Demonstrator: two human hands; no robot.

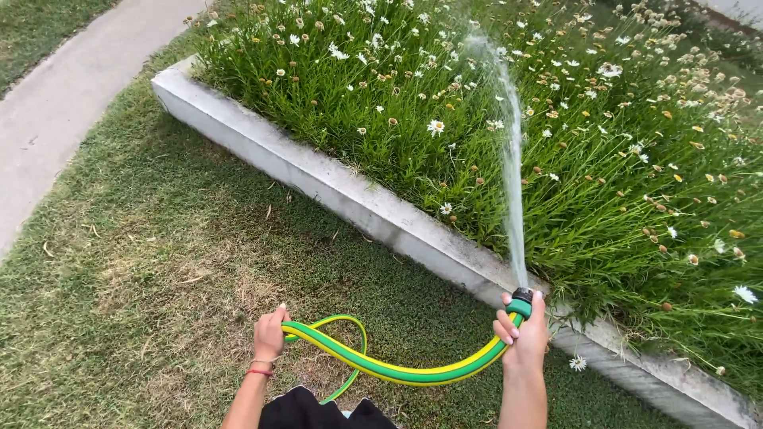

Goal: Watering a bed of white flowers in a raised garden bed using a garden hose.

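— Hands first, at the bottom of the frame?

— Yes; the left hand (270,334), lower centre-left, has its grip clenched around the green and yellow hose (405,372); a red band (259,372) sits on that wrist; the right hand (523,338), lower centre-right, has its grip closed on the hose end, just below the black nozzle (522,295).

— And the hose between them?

— It sags in a curve from one hand to the other; a thinner loop of it hangs behind the left hand, over the lawn (159,262).

— Farther up?

— A water jet (513,175) rises from the nozzle toward the upper centre; a pale concrete curb (334,187) runs diagonally from upper left to lower right; beyond it, a bed of white daisies (556,119) fills the upper right; a concrete path (63,87) crosses the upper left corner.
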